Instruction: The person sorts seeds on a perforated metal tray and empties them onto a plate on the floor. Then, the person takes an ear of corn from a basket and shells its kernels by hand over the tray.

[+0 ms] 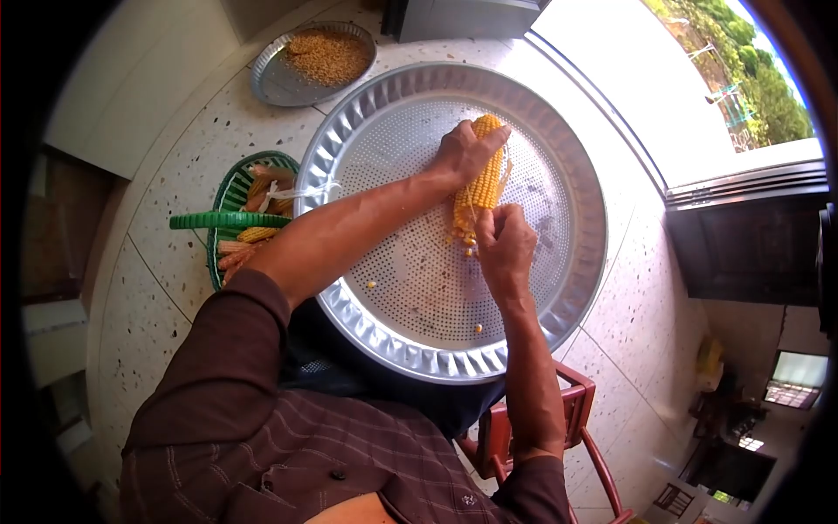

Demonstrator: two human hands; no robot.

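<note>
The corn cob (483, 175) lies near the middle of the big perforated tray (367, 113), its long axis running away from the body. Left hand (464, 150) wraps the far end; right hand (504, 243) pinches the near end, thumb on the kernels.

I wear a dark maroon shirt (288, 437) with thin pale checked lines and a small dark button at six o'clock. Its sleeves are rolled up past my elbows. My left hand (467, 153) and right hand (504, 249) are bare.
</note>
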